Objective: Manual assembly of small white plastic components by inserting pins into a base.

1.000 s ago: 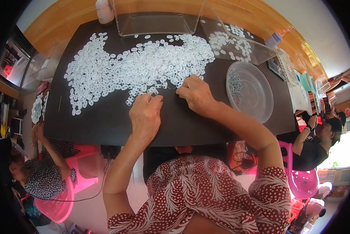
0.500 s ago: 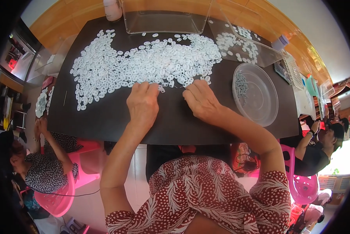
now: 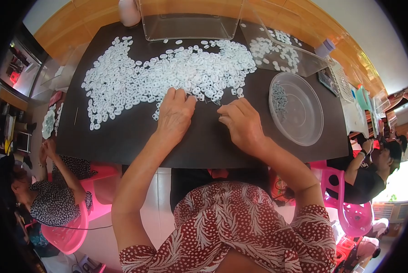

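A wide heap of small white oval plastic pieces with holes (image 3: 136, 77) is spread over the dark table. At its near edge is my left hand (image 3: 175, 114), fingers curled down and closed among the pieces; what they pinch is hidden beneath them. My right hand (image 3: 243, 122) is just right of it, over bare tabletop, thumb and forefinger pressed together. Whatever sits in that pinch is too small to make out. Between the two hands, tiny grey bits (image 3: 216, 102) lie by the heap. A round clear tub (image 3: 306, 116) holding grey screws (image 3: 279, 102) stands to my right.
A large clear box (image 3: 190, 28) stands at the back, with another clear container (image 3: 299, 59) and white pieces at the back right. A phone (image 3: 327, 83) lies near the right edge. People sit on pink chairs (image 3: 65, 232) at both sides.
My left hand has shifted right and slightly away from me, uncovering loose white pieces to its left. My right hand has moved a little right and turned, its fingertips now away from the heap.
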`<state>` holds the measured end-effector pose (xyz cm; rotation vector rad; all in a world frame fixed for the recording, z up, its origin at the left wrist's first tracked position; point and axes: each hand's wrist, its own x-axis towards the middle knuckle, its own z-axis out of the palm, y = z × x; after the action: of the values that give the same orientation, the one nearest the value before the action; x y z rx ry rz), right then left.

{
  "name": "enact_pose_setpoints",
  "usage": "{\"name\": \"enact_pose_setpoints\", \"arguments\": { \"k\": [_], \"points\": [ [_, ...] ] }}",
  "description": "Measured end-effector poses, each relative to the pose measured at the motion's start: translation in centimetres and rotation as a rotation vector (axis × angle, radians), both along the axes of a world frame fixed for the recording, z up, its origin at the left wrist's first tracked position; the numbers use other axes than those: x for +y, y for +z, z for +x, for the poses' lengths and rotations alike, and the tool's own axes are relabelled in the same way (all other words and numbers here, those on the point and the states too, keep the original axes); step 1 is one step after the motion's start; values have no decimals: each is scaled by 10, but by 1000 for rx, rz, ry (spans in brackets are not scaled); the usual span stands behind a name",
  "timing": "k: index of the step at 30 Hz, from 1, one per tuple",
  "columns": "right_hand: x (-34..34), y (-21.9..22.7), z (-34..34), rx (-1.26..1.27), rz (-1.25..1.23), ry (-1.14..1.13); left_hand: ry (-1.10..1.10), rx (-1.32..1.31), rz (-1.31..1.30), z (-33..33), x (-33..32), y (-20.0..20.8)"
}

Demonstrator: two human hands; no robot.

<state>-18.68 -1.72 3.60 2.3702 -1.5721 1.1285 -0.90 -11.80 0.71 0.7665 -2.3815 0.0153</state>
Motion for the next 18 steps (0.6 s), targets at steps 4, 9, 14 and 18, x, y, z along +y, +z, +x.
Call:
{"name": "enact_pose_setpoints", "arguments": {
  "k": [4, 9, 14, 18],
  "points": [
    [5, -3, 3, -138, 39, -41, -2, -16, -30, -1, -2, -3],
    [11, -7, 9, -235, 70, -92, -43, 90, 43, -5, 1, 0],
    [11, -10, 14, -344, 145, -122, -77, 200, 165, -9, 0, -2],
    [9, -11, 17, -390, 187, -127, -61, 307, 124, -12, 3, 0]
  ]
}}
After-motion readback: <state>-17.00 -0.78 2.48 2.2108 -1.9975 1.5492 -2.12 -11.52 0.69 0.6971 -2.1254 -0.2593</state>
